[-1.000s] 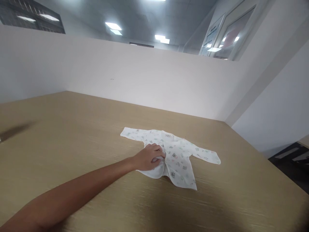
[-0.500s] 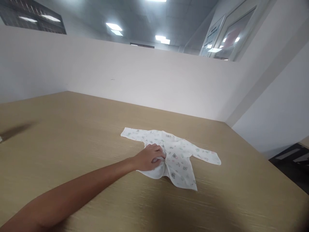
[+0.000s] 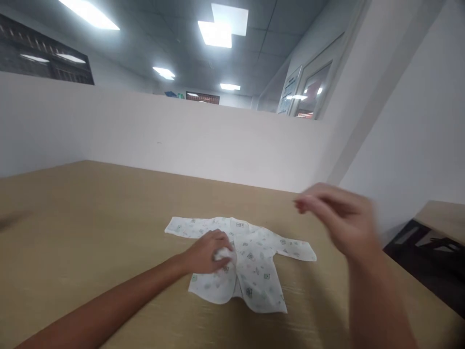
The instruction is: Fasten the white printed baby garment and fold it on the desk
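Observation:
A small white baby shirt (image 3: 254,261) with a faint animal print lies spread face up, its sleeves out to both sides and its collar away from me. My left hand (image 3: 210,253) rests on the left front panel, fingers curled round a bunched bit of white fabric that looks like part of the shirt. Raised above and beyond the right sleeve, my right hand (image 3: 341,218) is smeared by motion. Its thumb and fingers are pinched together, with a small reddish spot at the tips. Whether they hold anything is unclear.
The shirt lies on a large wood-coloured table (image 3: 119,203). A low white partition (image 3: 203,140) closes off the far side, and a white wall (image 3: 417,121) rises at the right. Beyond the table's right edge stands a dark object with a wooden top (image 3: 443,220).
My right hand has come into view, raised at the right. My left hand stays on the shirt's left front. The whole view has tilted upward.

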The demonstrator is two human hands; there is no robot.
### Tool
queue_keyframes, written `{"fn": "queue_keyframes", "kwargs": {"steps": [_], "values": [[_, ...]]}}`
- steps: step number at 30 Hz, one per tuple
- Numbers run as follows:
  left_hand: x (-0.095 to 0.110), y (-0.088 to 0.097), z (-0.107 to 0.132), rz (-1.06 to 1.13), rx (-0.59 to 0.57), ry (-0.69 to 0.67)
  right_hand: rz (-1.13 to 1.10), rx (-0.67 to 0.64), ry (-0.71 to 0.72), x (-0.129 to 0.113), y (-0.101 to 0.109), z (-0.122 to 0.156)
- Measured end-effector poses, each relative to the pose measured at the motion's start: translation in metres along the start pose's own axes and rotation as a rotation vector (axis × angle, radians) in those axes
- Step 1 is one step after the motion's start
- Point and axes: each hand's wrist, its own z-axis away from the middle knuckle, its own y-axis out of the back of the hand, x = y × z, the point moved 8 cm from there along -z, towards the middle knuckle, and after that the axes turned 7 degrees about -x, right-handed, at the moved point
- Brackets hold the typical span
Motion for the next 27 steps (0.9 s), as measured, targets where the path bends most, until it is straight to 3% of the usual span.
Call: {"fn": "queue_keyframes", "kwargs": {"steps": [2, 4, 6, 9, 12, 15, 21, 27], "values": [[-0.028, 0.015, 0.003, -0.045, 0.075, 0.104, -0.053, -0.107, -0.224, 0.066, -0.029, 0.001], [-0.062, 0.026, 0.009, -0.125, 0.112, 0.236, -0.139, -0.089, -0.433, 0.143, -0.054, 0.019], [-0.095, 0.029, 0.017, -0.208, 0.109, 0.379, -0.066, -0.055, -0.552, 0.208, -0.075, 0.046], [-0.130, 0.023, 0.029, -0.311, 0.018, 0.545, -0.016, -0.062, -0.591, 0.261, -0.105, 0.087], [-0.145, 0.013, 0.034, -0.358, -0.092, 0.602, 0.031, -0.091, -0.579, 0.274, -0.121, 0.114], [-0.152, 0.011, 0.035, -0.335, -0.143, 0.604, 0.074, -0.142, -0.556, 0.275, -0.123, 0.123], [-0.169, 0.022, 0.044, -0.324, -0.101, 0.604, 0.154, -0.205, -0.543, 0.282, -0.117, 0.125], [-0.167, 0.028, 0.043, -0.309, -0.031, 0.561, 0.154, -0.260, -0.577, 0.279, -0.121, 0.125]]}}
